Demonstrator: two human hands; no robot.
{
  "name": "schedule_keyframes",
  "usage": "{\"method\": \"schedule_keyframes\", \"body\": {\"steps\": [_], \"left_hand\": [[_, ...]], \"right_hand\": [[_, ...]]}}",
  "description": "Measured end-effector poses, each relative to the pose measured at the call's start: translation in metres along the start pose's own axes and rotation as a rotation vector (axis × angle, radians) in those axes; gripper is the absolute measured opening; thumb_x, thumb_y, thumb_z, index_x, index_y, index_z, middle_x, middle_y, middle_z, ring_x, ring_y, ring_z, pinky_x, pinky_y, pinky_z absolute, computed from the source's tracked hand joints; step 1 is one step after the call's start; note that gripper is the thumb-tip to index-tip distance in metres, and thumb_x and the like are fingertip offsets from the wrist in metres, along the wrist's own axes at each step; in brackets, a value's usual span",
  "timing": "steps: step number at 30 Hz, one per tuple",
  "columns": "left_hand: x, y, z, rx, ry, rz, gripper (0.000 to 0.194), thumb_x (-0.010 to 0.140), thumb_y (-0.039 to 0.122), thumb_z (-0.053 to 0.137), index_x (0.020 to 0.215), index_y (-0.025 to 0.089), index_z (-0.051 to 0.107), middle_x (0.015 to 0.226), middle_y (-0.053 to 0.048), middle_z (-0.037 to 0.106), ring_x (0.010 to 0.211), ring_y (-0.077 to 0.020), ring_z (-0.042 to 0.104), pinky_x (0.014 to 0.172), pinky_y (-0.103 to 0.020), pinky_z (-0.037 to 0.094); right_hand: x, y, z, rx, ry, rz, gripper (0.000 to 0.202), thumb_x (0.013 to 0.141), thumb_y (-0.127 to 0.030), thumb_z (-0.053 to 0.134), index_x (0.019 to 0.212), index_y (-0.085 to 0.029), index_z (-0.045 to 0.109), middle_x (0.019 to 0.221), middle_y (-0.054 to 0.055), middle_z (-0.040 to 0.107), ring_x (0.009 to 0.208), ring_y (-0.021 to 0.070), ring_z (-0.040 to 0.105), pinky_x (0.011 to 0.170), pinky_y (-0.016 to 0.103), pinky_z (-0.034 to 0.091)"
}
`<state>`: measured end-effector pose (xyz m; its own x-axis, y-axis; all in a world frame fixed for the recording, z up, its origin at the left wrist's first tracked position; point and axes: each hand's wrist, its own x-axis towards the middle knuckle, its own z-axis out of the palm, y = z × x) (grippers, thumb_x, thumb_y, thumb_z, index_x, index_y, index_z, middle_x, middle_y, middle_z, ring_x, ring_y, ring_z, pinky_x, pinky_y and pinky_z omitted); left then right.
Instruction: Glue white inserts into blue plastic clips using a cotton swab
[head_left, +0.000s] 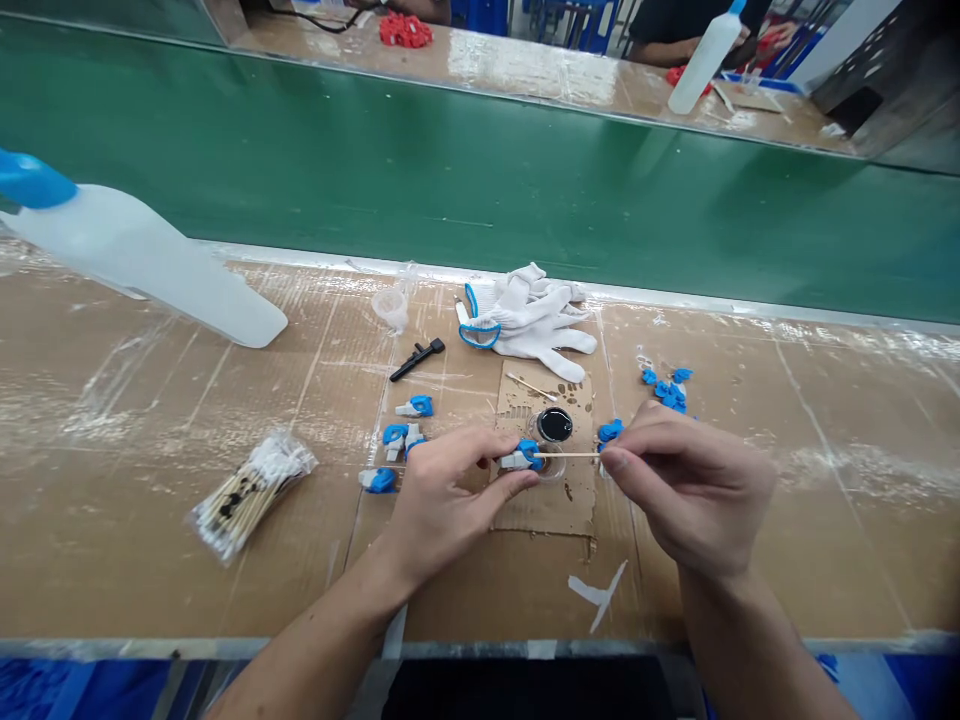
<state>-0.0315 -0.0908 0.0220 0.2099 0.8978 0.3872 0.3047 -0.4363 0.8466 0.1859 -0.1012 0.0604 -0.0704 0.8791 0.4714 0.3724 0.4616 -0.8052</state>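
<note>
Between the thumb and fingers of my left hand [454, 480] is a small blue and grey plastic part [523, 457]. My right hand [690, 480] pinches a thin cotton swab [570, 455], its far end meeting the blue portion of that part; the swab's tip is hidden there. Just beyond the swab stands a small round cup of black liquid [555, 425] on a stained cardboard piece [517, 515]. Several more blue and grey parts [381, 480] lie left of my left hand. Loose blue pieces [667, 390] lie behind my right hand, partly covered by it.
A bag of cotton swabs [251, 490] and a large white bottle [165, 260] are on the left. White gloves [536, 320], a black plastic piece [417, 360] and a clear cup [391, 308] lie farther back. Beyond the green belt [450, 180], other people sit at a bench.
</note>
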Motion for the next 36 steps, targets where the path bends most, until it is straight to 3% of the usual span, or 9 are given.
{"method": "schedule_keyframes", "body": {"steps": [15, 21, 24, 27, 30, 32, 36], "left_hand": [[-0.001, 0.0, 0.0, 0.014, -0.004, 0.039, 0.02, 0.078, 0.021, 0.09, 0.089, 0.018, 0.073, 0.086, -0.004, 0.082, 0.077, -0.0187, 0.078, 0.07, -0.027, 0.063], [-0.003, -0.002, 0.0, 0.028, 0.015, 0.043, 0.023, 0.077, 0.022, 0.09, 0.09, 0.018, 0.072, 0.085, -0.004, 0.082, 0.076, -0.0188, 0.078, 0.069, -0.027, 0.063], [-0.002, -0.002, -0.002, 0.042, 0.036, 0.041, 0.02, 0.08, 0.025, 0.088, 0.09, 0.016, 0.072, 0.081, -0.004, 0.08, 0.071, -0.0184, 0.076, 0.063, -0.027, 0.06], [0.0, -0.001, -0.004, 0.047, 0.027, 0.019, 0.017, 0.083, 0.026, 0.085, 0.09, 0.016, 0.074, 0.078, -0.004, 0.079, 0.065, -0.0166, 0.072, 0.061, -0.027, 0.058], [0.0, -0.001, -0.006, 0.048, 0.021, -0.012, 0.014, 0.085, 0.026, 0.083, 0.093, 0.017, 0.075, 0.078, -0.002, 0.079, 0.064, -0.0154, 0.071, 0.062, -0.027, 0.058], [-0.001, -0.002, -0.007, 0.055, 0.029, -0.055, 0.013, 0.086, 0.026, 0.082, 0.096, 0.02, 0.076, 0.081, -0.002, 0.08, 0.068, -0.0166, 0.073, 0.065, -0.028, 0.058], [-0.005, -0.007, -0.007, 0.012, 0.035, -0.203, 0.022, 0.087, 0.029, 0.08, 0.108, 0.024, 0.077, 0.095, -0.003, 0.083, 0.077, -0.0188, 0.077, 0.071, -0.031, 0.062]], "right_hand": [[0.001, -0.002, 0.005, -0.052, -0.055, -0.095, 0.016, 0.088, -0.005, 0.074, 0.085, -0.021, 0.071, 0.071, -0.003, 0.068, 0.061, 0.0112, 0.059, 0.055, 0.028, 0.043], [-0.002, -0.002, -0.015, -0.034, -0.016, -0.088, 0.017, 0.089, -0.004, 0.073, 0.085, -0.021, 0.071, 0.07, -0.002, 0.065, 0.06, 0.0124, 0.057, 0.055, 0.031, 0.042], [-0.009, 0.006, -0.022, -0.12, -0.103, -0.1, 0.017, 0.09, -0.005, 0.073, 0.088, -0.021, 0.07, 0.073, -0.001, 0.067, 0.064, 0.0128, 0.06, 0.058, 0.03, 0.046], [-0.02, 0.016, -0.015, -0.291, -0.258, -0.157, 0.012, 0.094, -0.008, 0.071, 0.094, -0.02, 0.071, 0.079, 0.001, 0.07, 0.068, 0.0143, 0.063, 0.06, 0.029, 0.048], [-0.026, 0.024, -0.016, -0.389, -0.359, -0.181, 0.011, 0.099, -0.023, 0.07, 0.109, -0.019, 0.072, 0.088, 0.005, 0.073, 0.074, 0.018, 0.068, 0.061, 0.03, 0.051], [-0.027, 0.028, -0.032, -0.381, -0.324, -0.105, 0.022, 0.1, -0.034, 0.069, 0.118, -0.02, 0.071, 0.095, 0.006, 0.073, 0.079, 0.0187, 0.069, 0.065, 0.03, 0.054], [-0.023, 0.039, -0.088, -0.584, -0.005, 0.09, 0.015, 0.103, -0.03, 0.062, 0.111, -0.024, 0.074, 0.088, 0.002, 0.07, 0.069, 0.0156, 0.064, 0.059, 0.028, 0.048]]}}
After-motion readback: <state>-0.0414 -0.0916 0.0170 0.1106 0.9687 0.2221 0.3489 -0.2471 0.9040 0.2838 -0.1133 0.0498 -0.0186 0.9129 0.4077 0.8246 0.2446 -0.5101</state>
